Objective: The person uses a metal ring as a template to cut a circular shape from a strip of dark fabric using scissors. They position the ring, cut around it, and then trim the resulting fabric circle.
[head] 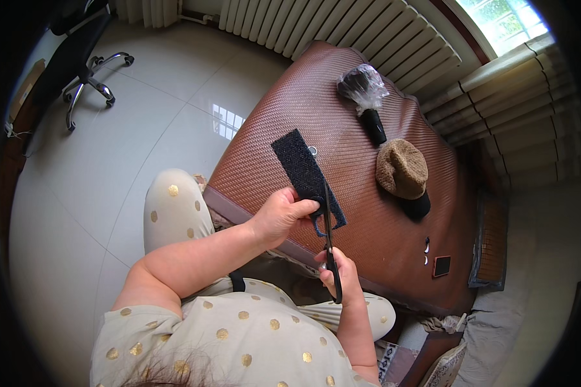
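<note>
A long dark blue-black textured strip point(302, 167) of what looks like fabric or carpet is pinched by my left hand point(283, 215), thumb on top, near its lower end. That end has a rounded cut-out with a thin curved sliver hanging beside it. Black-handled scissors point(328, 227) sit in my right hand point(341, 275), fingers through the handles. Their blades point away from me and lie across the strip's lower part, close to my left thumb. A small metal ring point(313, 151) lies on the woven mat by the strip's right edge.
The brown woven mat point(252, 159) covers a bed-like surface. Toward the right are a plastic-wrapped object with a black handle point(374, 126), a brown fuzzy hat point(403, 168), a phone point(441, 266) and small white-and-black items point(426, 245). A radiator point(339, 24) stands behind; an office chair point(84, 80) is far left.
</note>
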`<state>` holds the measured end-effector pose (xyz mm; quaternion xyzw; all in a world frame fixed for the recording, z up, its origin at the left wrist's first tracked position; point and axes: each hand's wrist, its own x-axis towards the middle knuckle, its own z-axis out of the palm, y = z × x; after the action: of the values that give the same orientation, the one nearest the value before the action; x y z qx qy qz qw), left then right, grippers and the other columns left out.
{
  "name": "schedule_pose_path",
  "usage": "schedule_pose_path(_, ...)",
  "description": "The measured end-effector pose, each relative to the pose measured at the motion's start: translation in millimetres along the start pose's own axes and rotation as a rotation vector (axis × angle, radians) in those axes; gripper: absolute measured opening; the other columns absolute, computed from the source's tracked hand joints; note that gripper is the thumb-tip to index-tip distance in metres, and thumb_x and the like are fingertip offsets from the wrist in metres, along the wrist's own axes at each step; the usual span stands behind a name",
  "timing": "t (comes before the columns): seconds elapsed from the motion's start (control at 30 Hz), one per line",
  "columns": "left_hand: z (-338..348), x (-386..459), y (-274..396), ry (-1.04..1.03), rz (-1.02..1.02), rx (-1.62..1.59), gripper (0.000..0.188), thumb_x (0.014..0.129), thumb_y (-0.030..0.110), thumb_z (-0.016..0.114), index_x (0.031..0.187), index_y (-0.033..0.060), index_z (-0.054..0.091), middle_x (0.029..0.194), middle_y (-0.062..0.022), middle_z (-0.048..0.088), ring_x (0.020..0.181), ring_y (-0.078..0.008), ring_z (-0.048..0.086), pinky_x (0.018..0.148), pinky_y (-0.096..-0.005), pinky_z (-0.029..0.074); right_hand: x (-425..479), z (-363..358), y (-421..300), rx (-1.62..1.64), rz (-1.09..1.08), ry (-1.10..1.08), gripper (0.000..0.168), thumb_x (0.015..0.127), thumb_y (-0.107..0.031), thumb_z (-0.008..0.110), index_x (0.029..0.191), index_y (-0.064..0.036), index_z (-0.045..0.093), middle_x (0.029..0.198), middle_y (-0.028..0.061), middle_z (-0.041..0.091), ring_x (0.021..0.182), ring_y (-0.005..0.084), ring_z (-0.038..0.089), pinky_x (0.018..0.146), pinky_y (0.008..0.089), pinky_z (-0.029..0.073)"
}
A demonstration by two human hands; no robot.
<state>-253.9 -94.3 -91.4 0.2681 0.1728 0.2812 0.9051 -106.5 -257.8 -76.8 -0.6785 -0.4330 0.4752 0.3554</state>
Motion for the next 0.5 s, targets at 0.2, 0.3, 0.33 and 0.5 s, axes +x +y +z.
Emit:
schedule_pose_path(0.2, 1, -2, 4, 0.039, -0.022, 0.058, 0.022, 0.088, 0.003, 0.056, 0.11, 0.0006, 0.053, 0.102, -0.008, 0.062, 0.093, -0.0159, 0.063, 0.082, -0.0327, 0.055, -3, -8, -1, -0.057, 0.016, -0.004, 0.056, 0.071, -0.05, 0.075, 0.092, -0.001, 0.058, 0.067, -0.0012, 0.051, 0.063, 0.0078, 0.048, 0.058, 0.0239, 0.041)
schedule_pose_path(0.3, -5, 2, 1, 0.006, -0.01, 0.075, 0.022, 0.087, 0.002, 0.057, 0.109, 0.0011, 0.054, 0.098, -0.0059, 0.062, 0.09, -0.0129, 0.062, 0.079, -0.0303, 0.055, -4, -13, -2, -0.091, 0.025, -0.014, 0.051, 0.071, -0.044, 0.076, 0.091, -0.001, 0.058, 0.068, 0.0006, 0.052, 0.064, 0.0089, 0.049, 0.059, 0.0249, 0.042)
schedule_pose_path(0.33, -5, 1, 3, -0.002, -0.017, 0.107, 0.022, 0.087, 0.002, 0.057, 0.109, 0.0013, 0.054, 0.098, -0.0058, 0.062, 0.09, -0.0125, 0.062, 0.079, -0.0297, 0.054, -5, -16, -2, -0.105, 0.028, -0.016, 0.049, 0.071, -0.042, 0.076, 0.09, 0.0, 0.059, 0.069, 0.0012, 0.053, 0.065, 0.0093, 0.049, 0.06, 0.0251, 0.042)
schedule_pose_path(0.5, -7, 2, 10, -0.029, -0.028, 0.238, 0.019, 0.086, 0.003, 0.059, 0.105, 0.0018, 0.058, 0.097, -0.0047, 0.062, 0.088, -0.011, 0.061, 0.076, -0.0275, 0.053, -7, -30, -8, -0.224, 0.011, -0.057, 0.048, 0.07, -0.04, 0.077, 0.089, 0.0, 0.059, 0.067, 0.0035, 0.055, 0.063, 0.0109, 0.051, 0.059, 0.0266, 0.044)
